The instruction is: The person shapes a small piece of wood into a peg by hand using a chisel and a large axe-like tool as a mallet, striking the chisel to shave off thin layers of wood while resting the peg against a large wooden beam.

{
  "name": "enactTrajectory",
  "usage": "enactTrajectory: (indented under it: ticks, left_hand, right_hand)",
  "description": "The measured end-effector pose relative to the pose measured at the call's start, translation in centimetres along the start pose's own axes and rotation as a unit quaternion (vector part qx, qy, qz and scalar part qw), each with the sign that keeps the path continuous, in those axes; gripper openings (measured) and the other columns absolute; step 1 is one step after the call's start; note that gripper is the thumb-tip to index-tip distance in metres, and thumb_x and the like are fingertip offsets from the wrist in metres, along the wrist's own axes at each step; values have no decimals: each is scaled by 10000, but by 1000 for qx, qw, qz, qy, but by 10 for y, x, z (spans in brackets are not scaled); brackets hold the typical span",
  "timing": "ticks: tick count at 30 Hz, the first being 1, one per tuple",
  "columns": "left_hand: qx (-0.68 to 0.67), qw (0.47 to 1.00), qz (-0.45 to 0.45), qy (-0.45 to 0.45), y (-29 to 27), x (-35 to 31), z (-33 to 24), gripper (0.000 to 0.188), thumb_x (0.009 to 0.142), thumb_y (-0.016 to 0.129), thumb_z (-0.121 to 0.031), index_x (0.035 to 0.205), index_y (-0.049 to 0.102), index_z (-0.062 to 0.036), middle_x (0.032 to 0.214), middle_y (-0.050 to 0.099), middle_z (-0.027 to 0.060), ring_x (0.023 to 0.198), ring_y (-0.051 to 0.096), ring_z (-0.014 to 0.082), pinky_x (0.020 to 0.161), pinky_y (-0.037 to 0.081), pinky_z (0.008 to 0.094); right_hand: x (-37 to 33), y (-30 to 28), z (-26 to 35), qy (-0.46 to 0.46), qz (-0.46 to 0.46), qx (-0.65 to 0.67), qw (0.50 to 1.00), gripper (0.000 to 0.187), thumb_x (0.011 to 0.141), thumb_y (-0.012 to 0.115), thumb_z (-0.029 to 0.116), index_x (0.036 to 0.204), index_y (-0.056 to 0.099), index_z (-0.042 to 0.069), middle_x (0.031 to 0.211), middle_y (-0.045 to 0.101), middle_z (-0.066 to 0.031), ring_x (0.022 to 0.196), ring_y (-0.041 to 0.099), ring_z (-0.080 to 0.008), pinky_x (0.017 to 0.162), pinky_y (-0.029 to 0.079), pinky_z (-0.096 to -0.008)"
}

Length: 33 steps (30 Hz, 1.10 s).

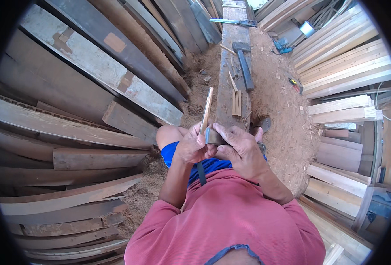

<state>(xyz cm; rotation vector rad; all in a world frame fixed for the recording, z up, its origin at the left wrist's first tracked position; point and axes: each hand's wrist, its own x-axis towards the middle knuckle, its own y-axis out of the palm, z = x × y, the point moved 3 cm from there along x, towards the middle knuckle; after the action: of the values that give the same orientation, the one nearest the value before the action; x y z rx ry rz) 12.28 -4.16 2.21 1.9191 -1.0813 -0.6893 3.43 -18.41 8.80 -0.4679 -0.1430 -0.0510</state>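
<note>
In front of my lap my left hand [193, 145] is closed around a slim, pale wooden stick [207, 108], which points up and away from me. Between both hands sits a small dark brown block-like piece [215, 138], with a flat blue-grey edge at its left side. My right hand [239, 145] grips this piece from the right, thumb and fingers pressed on it. The fingers cover most of it, so its exact kind is hidden. Just beyond lie short light wood strips [236, 102] on the long narrow bench [226, 84].
A mallet-like tool [245, 66] with a dark handle and a handsaw [233, 21] lie farther along the bench. On the sawdust-covered floor [281, 117] rest a blue power tool [283, 47] and a yellow-black tool [295, 85]. Planks [89, 62] and stacked lumber [341, 73] line both sides.
</note>
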Motion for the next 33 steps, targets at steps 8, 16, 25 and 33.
enactTrajectory:
  ticks: [8,16,25,33]
  left_hand:
    - [6,1000,13,-25,-14,-10,10,618,723,831,-415,1117,509,-64,739,589,18,606,615,132,473,459,224]
    - [29,999,36,-10,-6,-7,10,514,820,730,-470,1043,500,-69,667,510,-2,508,491,97,409,341,214]
    - [323,945,-46,2,-3,-3,23,326,1023,451,-380,914,487,-75,631,368,-55,542,326,41,492,272,211]
    - [572,814,-101,20,-12,-6,26,175,979,563,-211,930,523,-48,750,469,-31,664,412,54,572,364,227]
  right_hand:
    - [-1,1,-9,-30,41,-5,999,476,885,640,143,1329,537,5,864,547,-145,769,559,-265,724,453,-347]
    - [1,5,-16,-68,39,16,997,486,912,623,171,1348,508,-11,834,548,-117,758,556,-232,738,459,-332]
    - [17,0,-48,150,-145,330,921,204,1007,501,217,1036,588,35,681,489,31,529,412,-13,466,357,-190]
    - [4,4,-66,186,-150,407,882,127,952,589,163,1000,608,47,627,471,63,513,426,-16,470,368,-193]
